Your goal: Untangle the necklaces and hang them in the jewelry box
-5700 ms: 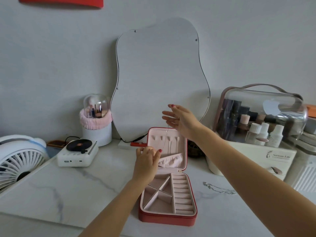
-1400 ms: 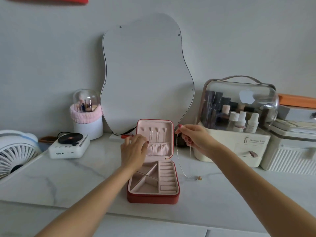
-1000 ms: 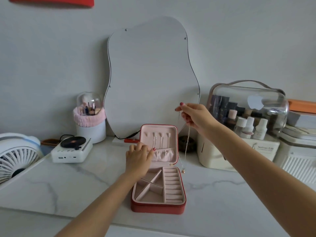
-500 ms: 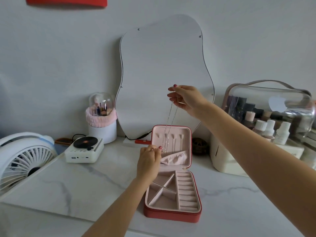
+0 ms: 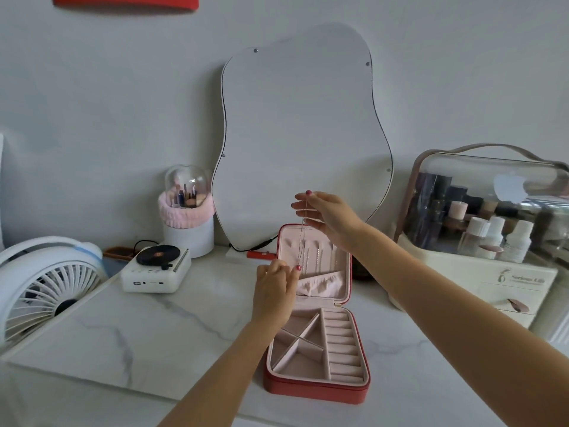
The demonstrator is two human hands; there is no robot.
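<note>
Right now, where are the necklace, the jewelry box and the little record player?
necklace (image 5: 303, 232), head view, on the hanging chain.
jewelry box (image 5: 317, 392), head view, on its red front wall.
record player (image 5: 157, 255), head view, on the black disc.

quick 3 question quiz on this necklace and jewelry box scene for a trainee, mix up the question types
1. True or false: the jewelry box stands open, its lid upright.
2. Which hand holds the top of the necklace? A) right hand B) left hand C) neither
3. Fill in: the lower end of the chain reaches the left hand's grip in front of the ____ of the box.

Key:
1. True; the lid stands up behind the tray.
2. A; its fingers pinch the chain above the lid.
3. lid; other chains already hang there above a pink pocket.
</note>
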